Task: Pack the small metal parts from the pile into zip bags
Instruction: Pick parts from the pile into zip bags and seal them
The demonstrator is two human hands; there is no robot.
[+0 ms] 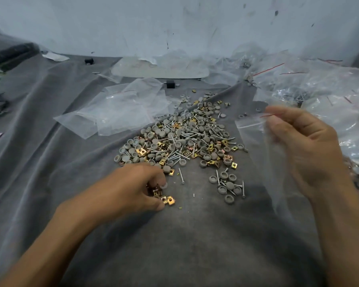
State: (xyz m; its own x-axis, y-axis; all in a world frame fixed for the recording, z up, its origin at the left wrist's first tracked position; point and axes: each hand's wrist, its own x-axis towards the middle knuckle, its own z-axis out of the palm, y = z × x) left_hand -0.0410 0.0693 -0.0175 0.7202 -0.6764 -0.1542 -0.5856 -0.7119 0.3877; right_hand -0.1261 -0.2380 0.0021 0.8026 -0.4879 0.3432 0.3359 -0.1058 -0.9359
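A pile of small metal parts (184,141), a mix of round grey caps, silver screws and square brass-coloured nuts (168,200), lies in the middle of the worktop, on a wrinkled grey cloth (195,235). The left hand (137,187) is at the near left edge of this pile. Its grip is almost closed: the fingers are curled down and pinch a few of the brass-coloured nuts against the cloth, and two more of them lie just beside the thumb. The right hand (305,150) is raised at the right of the pile and is blurred. Its grip is closed on the top edge of a clear plastic zip bag with a red line (255,146), which hangs down from the fingers. A small separate group of caps and screws (228,185) lies near the pile, between the two hands. Flat empty clear bags (120,108) lie on the far left of the pile. A heap of clear bags (319,85) is at the far right.
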